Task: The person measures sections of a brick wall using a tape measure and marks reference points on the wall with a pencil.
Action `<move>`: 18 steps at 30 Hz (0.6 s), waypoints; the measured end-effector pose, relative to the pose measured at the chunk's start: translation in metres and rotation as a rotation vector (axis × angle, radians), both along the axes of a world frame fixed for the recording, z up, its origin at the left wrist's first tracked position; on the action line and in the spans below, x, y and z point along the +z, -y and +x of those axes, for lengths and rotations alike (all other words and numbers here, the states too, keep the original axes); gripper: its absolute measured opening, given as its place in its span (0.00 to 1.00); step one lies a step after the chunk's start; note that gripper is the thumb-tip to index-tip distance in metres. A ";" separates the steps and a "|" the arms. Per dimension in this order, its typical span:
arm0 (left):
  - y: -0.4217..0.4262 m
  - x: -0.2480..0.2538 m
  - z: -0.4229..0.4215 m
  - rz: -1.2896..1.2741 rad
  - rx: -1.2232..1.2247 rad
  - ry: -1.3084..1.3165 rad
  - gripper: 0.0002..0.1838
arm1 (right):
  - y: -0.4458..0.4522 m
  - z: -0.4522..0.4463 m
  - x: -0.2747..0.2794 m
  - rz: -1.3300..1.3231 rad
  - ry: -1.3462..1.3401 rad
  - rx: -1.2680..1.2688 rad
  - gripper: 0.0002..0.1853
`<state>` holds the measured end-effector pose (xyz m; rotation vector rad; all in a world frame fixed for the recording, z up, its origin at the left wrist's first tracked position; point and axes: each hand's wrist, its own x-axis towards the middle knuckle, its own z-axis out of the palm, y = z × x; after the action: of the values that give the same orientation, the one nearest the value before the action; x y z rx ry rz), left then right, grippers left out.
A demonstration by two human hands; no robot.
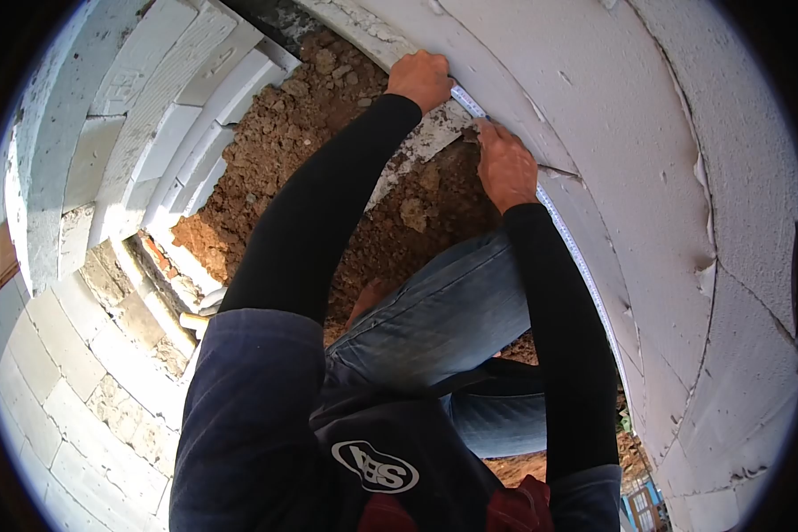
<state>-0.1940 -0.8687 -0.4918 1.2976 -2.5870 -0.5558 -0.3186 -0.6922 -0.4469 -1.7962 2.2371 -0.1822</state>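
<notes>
A white measuring tape (580,253) runs along the lower part of the pale block wall (634,168) on my right. My left hand (421,80) is closed at the far stretch of the tape, knuckles up, close to the wall's foot. Nearer to me, my right hand (507,167) is bent round the tape and rests against the wall. A short bright length of tape shows between the two hands, and more of it trails back past my right forearm. The fingertips of both hands are mostly hidden.
Loose brown soil (279,133) with clods covers the ground between the walls. A concrete strip (426,142) crosses it below my hands. Another wall of light blocks (133,89) stands at the left. My bent leg in jeans (443,310) is close below my arms.
</notes>
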 end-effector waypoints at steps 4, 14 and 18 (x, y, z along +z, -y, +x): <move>0.000 0.008 -0.002 0.079 -0.007 0.057 0.16 | 0.002 0.002 0.001 0.015 0.001 -0.006 0.20; 0.003 0.001 -0.003 0.093 -0.003 0.102 0.18 | 0.001 0.002 0.000 0.001 -0.017 -0.018 0.21; 0.002 0.006 -0.002 0.129 0.001 0.097 0.18 | 0.003 0.002 0.002 0.010 -0.002 -0.030 0.20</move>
<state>-0.1962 -0.8710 -0.4860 1.3989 -2.6672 -0.6858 -0.3167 -0.6950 -0.4447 -1.7593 2.2631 -0.1747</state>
